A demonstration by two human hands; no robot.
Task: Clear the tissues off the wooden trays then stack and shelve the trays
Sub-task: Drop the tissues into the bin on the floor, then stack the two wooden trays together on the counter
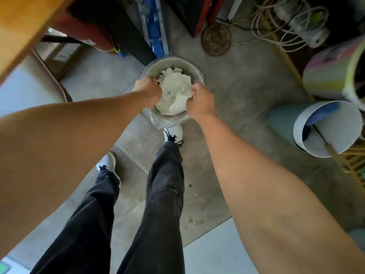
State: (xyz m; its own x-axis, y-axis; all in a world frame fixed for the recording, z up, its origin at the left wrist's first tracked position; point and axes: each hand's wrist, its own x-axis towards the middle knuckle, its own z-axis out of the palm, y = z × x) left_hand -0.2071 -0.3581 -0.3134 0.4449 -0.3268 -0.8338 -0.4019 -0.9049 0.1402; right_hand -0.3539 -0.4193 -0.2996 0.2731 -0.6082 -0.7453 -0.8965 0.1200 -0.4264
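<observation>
Head view, looking straight down: the left hand [147, 89] and the right hand [200, 100] are both curled closed on opposite edges of a wad of white tissues [174, 91], pinching it between them directly over the mouth of a round bin [189, 66] lined with a clear plastic bag [156, 121]. The wad sits at or just inside the rim; whether it touches the liner cannot be told. The bin stands on the concrete floor [227, 91], with the toe of the right white shoe [174, 132] just beside its base. No wooden trays can be made out with any certainty, though a slab of orange-brown wood [21, 26] crosses the upper left corner. As I judge it, the main risk is that loose pieces at the wad's edges slip out when the fingers let go and fall past the rim onto the floor, since the wad looks nearly as wide as the opening. Pressing down could also drag the liner off the rim. A rolled tube [316, 127] lies well apart on the right. No brand, label or writing is legible anywhere.
</observation>
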